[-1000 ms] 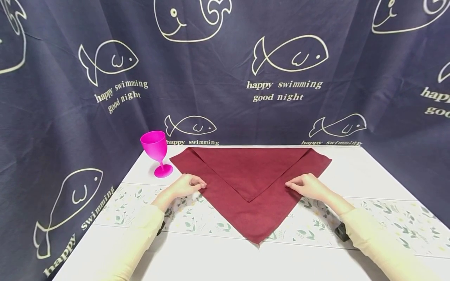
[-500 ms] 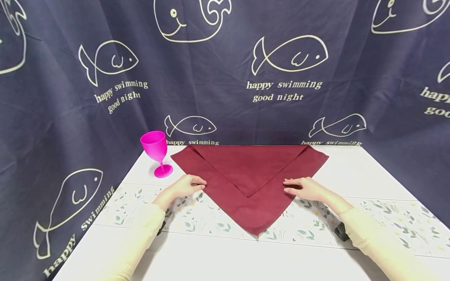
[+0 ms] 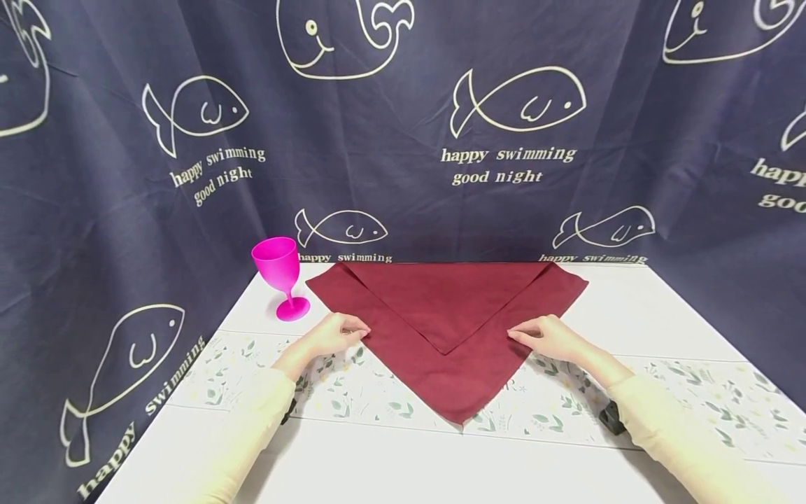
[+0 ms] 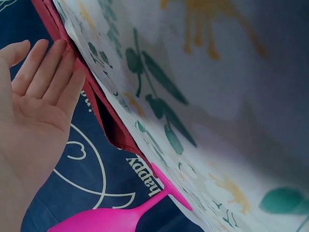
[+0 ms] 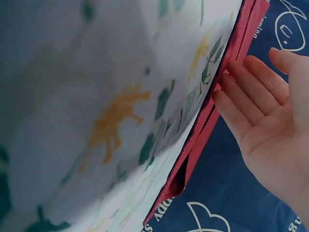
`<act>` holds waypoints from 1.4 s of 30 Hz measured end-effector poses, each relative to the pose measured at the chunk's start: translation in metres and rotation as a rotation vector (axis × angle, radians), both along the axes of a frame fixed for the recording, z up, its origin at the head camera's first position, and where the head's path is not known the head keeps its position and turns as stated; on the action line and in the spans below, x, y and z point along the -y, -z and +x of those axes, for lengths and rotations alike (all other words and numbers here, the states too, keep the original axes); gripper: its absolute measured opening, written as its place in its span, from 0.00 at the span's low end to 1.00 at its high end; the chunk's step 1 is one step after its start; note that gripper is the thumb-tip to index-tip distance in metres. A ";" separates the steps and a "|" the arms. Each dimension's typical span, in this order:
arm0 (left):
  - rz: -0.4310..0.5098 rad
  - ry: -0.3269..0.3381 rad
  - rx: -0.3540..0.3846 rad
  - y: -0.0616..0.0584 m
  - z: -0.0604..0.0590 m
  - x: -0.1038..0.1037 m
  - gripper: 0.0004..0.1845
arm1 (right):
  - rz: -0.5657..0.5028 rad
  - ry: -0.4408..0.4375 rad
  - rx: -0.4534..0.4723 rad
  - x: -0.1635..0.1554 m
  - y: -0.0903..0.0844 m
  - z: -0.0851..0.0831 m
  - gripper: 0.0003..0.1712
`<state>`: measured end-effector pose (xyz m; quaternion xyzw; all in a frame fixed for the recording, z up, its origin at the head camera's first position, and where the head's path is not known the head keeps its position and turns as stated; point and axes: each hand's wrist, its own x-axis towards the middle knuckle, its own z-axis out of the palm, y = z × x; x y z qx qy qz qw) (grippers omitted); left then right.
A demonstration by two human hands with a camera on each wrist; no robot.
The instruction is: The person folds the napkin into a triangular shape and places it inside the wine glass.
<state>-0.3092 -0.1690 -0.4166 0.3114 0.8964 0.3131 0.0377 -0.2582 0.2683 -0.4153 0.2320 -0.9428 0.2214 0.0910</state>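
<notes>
Left fingers were straight and held together, tips touching the left slanted edge of the napkin; nothing was gripped. In the head view the left hand lay flat on the table, fingertips at the cloth's edge, thumb alongside.

Right fingers were straight too, side by side, tips pressed against the napkin's right slanted edge. The right hand rested palm down with fingertips on the cloth's border, no pinch visible. Both wrist views showed open palms and the red fabric edge in layers against the fingertips.

The napkin was dark red, folded into a triangle, lying flat on the table between the two hands. Long edge ran along the far side of the table next to the curtain; the point faced the person. A smaller top layer made a second triangle inside the first, its tip near the centre line between the hands. The near tip of the lower layer lay over the floral runner, which crossed the table from left to right under both wrists.

A pink goblet stood upright at the far left of the table, just beside the napkin's left corner, apart from the left hand. Cream sleeves covered both forearms. The navy curtain with white fish outlines and lettering hung behind and to both sides.
</notes>
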 end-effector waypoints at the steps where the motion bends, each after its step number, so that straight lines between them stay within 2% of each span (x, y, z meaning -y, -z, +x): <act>1: 0.002 0.001 -0.005 0.000 0.000 0.000 0.10 | 0.003 0.003 -0.001 0.000 0.000 0.000 0.13; 8: -0.007 -0.028 0.044 0.000 0.002 0.001 0.12 | 0.008 0.018 0.009 0.001 0.000 0.000 0.14; 18: -0.046 -0.075 0.148 -0.004 0.004 0.001 0.19 | 0.025 -0.004 0.072 0.001 -0.001 0.000 0.20; 24: -0.043 -0.082 0.178 -0.003 0.004 0.003 0.20 | 0.023 -0.025 0.083 0.001 0.000 -0.001 0.21; 32: -0.049 -0.037 0.116 -0.003 0.002 0.002 0.18 | 0.019 -0.028 0.075 0.001 0.000 0.000 0.21; 42: -0.038 -0.040 0.054 0.000 0.000 0.003 0.14 | -0.003 -0.027 0.093 0.000 0.000 0.001 0.21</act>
